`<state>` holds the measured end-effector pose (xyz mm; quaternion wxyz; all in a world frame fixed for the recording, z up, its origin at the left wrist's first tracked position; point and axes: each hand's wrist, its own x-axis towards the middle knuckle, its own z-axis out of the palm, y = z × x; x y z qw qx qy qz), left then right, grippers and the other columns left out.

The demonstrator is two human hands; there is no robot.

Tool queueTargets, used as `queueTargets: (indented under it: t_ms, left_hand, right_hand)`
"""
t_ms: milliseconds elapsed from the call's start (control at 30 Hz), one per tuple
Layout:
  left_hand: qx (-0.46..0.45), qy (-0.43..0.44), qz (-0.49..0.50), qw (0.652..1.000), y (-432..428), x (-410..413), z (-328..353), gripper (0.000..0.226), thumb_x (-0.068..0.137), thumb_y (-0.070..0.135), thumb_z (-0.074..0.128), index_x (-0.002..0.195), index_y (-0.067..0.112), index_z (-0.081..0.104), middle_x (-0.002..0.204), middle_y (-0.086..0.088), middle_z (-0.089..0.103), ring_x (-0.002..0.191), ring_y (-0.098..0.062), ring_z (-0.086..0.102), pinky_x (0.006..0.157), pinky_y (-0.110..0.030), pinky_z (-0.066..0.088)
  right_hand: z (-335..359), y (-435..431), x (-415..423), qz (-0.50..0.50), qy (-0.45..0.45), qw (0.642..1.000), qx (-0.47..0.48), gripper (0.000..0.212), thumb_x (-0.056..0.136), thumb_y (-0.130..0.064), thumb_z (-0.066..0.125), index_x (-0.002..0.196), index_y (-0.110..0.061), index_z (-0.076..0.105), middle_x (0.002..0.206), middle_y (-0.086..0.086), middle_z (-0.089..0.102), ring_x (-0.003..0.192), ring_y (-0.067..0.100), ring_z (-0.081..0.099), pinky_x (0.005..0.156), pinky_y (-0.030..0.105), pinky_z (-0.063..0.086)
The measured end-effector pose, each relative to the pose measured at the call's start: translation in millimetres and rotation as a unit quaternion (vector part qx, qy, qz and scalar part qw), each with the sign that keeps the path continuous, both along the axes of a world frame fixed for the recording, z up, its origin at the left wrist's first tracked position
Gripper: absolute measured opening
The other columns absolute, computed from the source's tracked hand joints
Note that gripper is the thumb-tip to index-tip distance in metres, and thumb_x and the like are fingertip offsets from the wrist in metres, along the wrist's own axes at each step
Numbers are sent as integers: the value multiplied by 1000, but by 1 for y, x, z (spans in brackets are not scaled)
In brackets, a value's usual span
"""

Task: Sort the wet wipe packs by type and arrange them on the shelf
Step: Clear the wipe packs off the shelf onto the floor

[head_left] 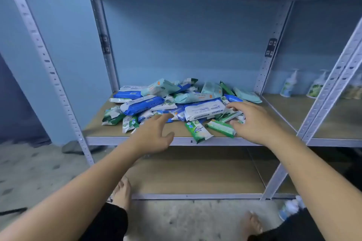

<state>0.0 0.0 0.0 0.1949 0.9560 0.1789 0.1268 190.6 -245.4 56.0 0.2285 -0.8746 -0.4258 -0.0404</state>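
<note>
Wet wipe packs (176, 103) lie in 1 mixed heap on the middle board of the shelf (137, 140), piled toward its back and spilling to the front edge, with nothing sorted yet as far as we can judge. We count at least 4 kinds: blue packs (141, 104), mint packs (192, 97), a large white pack (203, 111) lying label-up, and small green packs (197, 130) at the front, 1 of them poking over the rim. Our left hand (154, 133) hovers over the front of the heap, fingers spread and relaxed, grasping nothing. Our right hand (252, 121) reaches in with fingers fanned, its tips at the corner of the large white pack and its thumb just beside a green pack; it too grips nothing. The step in hand looks like the first pick, and we would do it best by taking loose packs off the top and front rather than tugging from underneath, since the slick wrappers will slide and could push the overhanging green pack off the board. We should give each kind its own patch of bare board, starting at the left and right ends, and work 1 kind per hand. Pump bottles (289, 86) stand in the next bay, well apart.
</note>
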Motion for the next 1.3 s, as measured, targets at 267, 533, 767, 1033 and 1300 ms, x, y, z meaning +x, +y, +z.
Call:
queueTargets:
  t_ms: [267,533,767,1033,1300]
  left_hand:
    - [-45,-89,-30,995,39,98,-19,70,96,44,56,157,32,22,156,7,35,142,-14,33,109,-29,32]
    - [-71,12,16,997,95,229,-3,67,94,70,40,149,32,39,151,4,45,137,-21,43,108,-38,37]
    - [-108,198,27,974,115,264,9,78,76,76,63,134,28,45,124,5,55,113,-18,54,89,-34,41]
    - [-154,123,60,979,106,262,11,93,73,59,75,152,32,34,127,6,52,112,-19,53,89,-31,39]
    - [-75,140,87,983,94,228,23,77,62,62,79,122,21,55,103,8,64,93,-13,62,86,-36,54]
  right_hand:
    - [-50,68,82,12,85,996,15,59,91,-23,67,145,-35,47,151,-13,41,141,11,37,108,29,33]
    - [-69,158,161,48,11,983,-175,70,81,-47,68,147,-41,44,150,-20,33,142,15,30,117,49,26]
    - [-62,162,174,49,-21,962,-268,91,69,-61,78,149,-39,40,131,-18,32,128,8,34,105,42,27]
    - [-75,154,172,51,-39,960,-272,96,61,-74,74,142,-36,39,130,-13,26,122,15,27,99,42,30]
    - [-84,150,165,42,-72,978,-193,83,55,-71,71,127,-39,47,112,-17,41,101,11,27,83,40,24]
